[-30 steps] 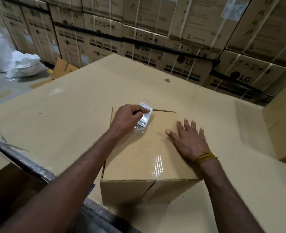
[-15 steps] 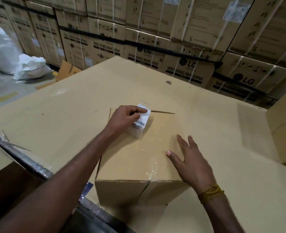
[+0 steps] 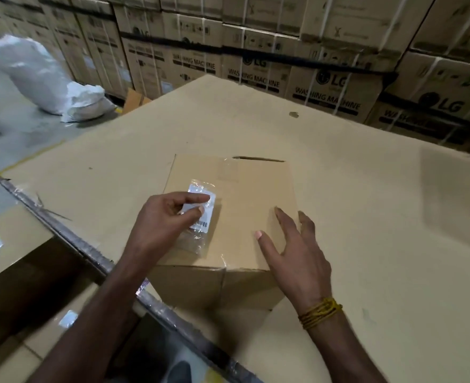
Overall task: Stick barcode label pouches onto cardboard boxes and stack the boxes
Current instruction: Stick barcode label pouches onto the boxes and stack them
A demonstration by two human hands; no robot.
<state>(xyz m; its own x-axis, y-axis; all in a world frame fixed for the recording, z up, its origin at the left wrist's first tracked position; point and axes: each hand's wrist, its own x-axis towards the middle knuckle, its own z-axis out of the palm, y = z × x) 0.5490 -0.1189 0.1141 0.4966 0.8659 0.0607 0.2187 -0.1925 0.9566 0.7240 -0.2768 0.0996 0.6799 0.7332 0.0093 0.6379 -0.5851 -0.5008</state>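
Left hand [image 3: 167, 219] pinching clear label pouch [image 3: 200, 217] between thumb and forefinger atop small cardboard box [image 3: 245, 205], pouch's contact with the lid hard to judge, right hand [image 3: 297, 250] spread flat, fingers straight, at box's right edge.

One head-worn camera looks forward and steeply down from close above the small cardboard box [image 3: 236, 214], washing-machine cartons [image 3: 325, 87] beyond it.
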